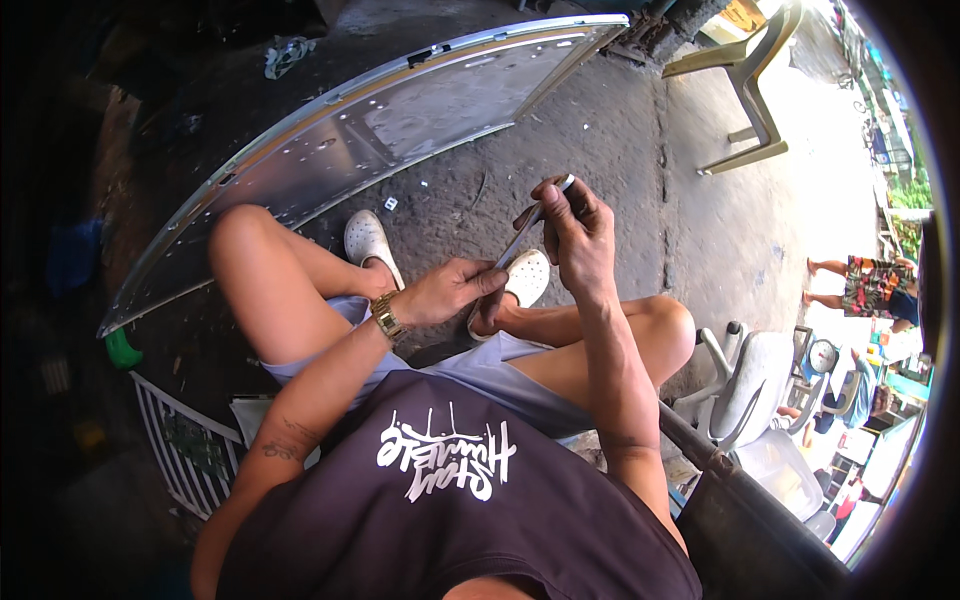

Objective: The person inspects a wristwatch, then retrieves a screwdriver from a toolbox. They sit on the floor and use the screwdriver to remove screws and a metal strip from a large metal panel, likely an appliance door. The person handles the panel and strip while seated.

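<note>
Between my two hands is a slim grey metal rod-like tool point(523, 236) with a pale end. It slants from lower left to upper right, and its exact kind cannot be made out. My right hand point(580, 240) is closed round the upper part, with the pale end showing past the thumb. The lower end is pinched by my left hand point(455, 288), which has a gold watch on its wrist. Both hands are above my white clogs point(526, 278). Beyond my left knee, a large flat metal-framed panel point(400, 105) stands tilted on its edge, spotted with white marks.
A beige plastic chair point(750, 85) stands at the far right on the concrete floor point(600, 140). Grey seats point(765, 385) are close to my right. At left lie a white slatted rack point(185, 450) and a green object point(122, 350). Another person point(870, 285) is in the background.
</note>
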Demonstrator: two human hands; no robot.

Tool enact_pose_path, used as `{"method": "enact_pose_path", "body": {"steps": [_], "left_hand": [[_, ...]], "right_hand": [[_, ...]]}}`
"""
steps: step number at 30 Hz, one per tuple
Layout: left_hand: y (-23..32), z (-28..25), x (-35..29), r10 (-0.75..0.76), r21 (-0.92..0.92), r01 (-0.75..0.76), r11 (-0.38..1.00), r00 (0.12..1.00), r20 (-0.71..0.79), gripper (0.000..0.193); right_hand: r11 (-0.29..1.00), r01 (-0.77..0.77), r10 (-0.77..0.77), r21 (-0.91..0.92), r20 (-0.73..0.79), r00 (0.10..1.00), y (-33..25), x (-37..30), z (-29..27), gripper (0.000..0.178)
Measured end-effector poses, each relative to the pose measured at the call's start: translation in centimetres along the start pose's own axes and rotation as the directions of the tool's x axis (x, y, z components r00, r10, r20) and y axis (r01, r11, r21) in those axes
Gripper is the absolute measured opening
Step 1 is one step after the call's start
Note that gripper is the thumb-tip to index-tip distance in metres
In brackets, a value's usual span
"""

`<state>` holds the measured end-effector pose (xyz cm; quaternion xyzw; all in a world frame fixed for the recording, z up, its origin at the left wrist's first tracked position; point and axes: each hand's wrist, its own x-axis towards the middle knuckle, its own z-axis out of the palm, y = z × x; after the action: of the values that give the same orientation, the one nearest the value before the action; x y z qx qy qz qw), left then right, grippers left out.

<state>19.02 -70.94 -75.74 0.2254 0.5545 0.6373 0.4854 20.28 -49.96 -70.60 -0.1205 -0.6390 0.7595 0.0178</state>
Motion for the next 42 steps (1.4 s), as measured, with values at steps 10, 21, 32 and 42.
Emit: {"method": "enact_pose_path", "body": {"steps": [10, 21, 32, 42], "left_hand": [[-0.2, -0.3, -0.6, -0.090, -0.368, 0.117, 0.923, 0.992, 0.090, 0.039], [2.5, 1.1, -0.3, 0.199, 0.513, -0.027, 0.858, 0.938, -0.284, 0.034], [1.0, 2.1, -1.0, 0.088, 0.168, -0.031, 0.985, 0.933, -0.348, 0.036], [-0.9, 2.5, -2.6, -0.056, 0.081, 0.091, 0.993, 0.932, -0.357, 0.028]], "right_hand": [[0.996, -0.070, 0.068, 0.061, 0.030, 0.997, -0.3, 0.5, -0.6, 0.025], [0.996, -0.020, 0.021, 0.092, -0.009, 1.000, -0.8, 0.6, -1.2, 0.026], [0.992, 0.125, -0.129, 0.035, 0.131, 0.983, -2.2, -0.3, -2.2, 0.029], [0.938, 0.099, -0.107, -0.332, -0.005, 0.994, -0.1, -1.0, -0.7, 0.031]]}}
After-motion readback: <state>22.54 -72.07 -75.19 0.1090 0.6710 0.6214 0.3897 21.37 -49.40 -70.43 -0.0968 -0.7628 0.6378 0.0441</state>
